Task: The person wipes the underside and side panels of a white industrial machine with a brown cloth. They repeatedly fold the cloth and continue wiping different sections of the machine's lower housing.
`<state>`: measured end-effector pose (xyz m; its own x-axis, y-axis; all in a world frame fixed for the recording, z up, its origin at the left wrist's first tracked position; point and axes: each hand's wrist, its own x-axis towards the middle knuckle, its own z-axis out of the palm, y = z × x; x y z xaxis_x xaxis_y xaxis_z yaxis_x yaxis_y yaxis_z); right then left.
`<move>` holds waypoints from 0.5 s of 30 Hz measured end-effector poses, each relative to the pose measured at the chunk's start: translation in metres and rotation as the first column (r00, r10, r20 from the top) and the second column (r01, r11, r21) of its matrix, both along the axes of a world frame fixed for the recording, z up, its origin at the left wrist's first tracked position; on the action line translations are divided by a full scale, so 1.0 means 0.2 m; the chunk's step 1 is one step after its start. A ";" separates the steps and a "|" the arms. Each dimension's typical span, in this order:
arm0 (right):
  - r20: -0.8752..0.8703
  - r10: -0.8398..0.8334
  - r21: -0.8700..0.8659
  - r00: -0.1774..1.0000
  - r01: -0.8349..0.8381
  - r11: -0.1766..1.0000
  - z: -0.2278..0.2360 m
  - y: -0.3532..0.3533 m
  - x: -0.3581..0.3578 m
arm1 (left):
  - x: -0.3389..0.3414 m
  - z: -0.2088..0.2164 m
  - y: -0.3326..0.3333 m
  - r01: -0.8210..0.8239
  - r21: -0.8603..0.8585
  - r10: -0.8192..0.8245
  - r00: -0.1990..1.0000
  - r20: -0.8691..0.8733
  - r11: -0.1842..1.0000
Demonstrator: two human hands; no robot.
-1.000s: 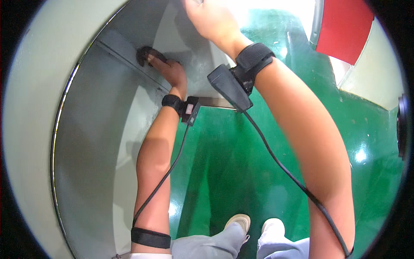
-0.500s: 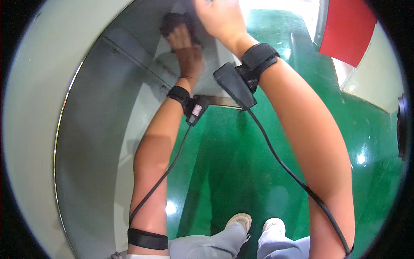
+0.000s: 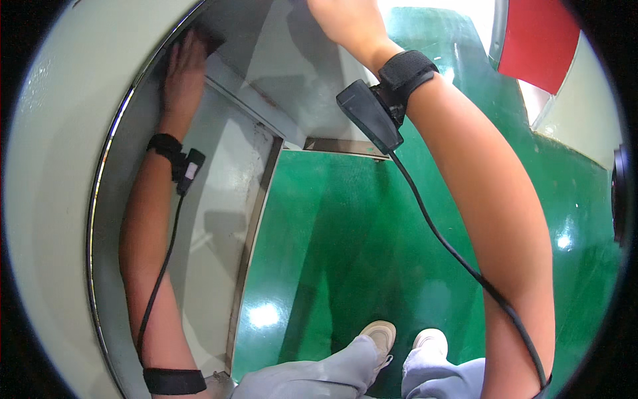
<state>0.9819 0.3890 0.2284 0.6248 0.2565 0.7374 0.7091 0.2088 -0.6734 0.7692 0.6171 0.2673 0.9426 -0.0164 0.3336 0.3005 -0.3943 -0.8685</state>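
So the main thing here is a dark pad or cloth (image 3: pixel 212 41), too blurry to tell which, up at the top end of a grey metal panel (image 3: pixel 111 206), right near its shiny left rim (image 3: pixel 94 213). The person's left hand (image 3: pixel 185 74) is up against it, fingers pretty much straight and close together; can't tell if they actually grip it or just press on it. Right hand (image 3: pixel 351 18) is well apart from that, at the top edge of the view and partly cut off, so no telling whether it's wide, narrow or holding something. Both wrists wear black straps, the left one (image 3: pixel 165 144) and right one (image 3: pixel 409 70), each with a little dark box and a cable running down the arm. Below that it's shiny green floor (image 3: pixel 332 233), two pale shoes (image 3: pixel 430 342), and a red panel (image 3: pixel 538 46) off at upper right.
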 end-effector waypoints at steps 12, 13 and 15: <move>-0.059 0.172 0.035 0.983 -0.170 0.985 0.00 -0.03 0.00 | -0.11 -0.67 -0.05 -0.106 -0.076 0.089 0.974 -0.208 0.991; -0.065 0.165 0.040 0.984 -0.163 0.986 0.01 -0.03 0.01 | -0.09 -0.71 -0.16 -0.176 -0.087 0.152 0.961 -0.230 0.981; -0.072 0.112 0.033 0.991 -0.110 0.993 0.02 -0.05 0.03 | -0.02 -0.84 -0.20 -0.219 -0.221 0.154 0.948 -0.277 0.950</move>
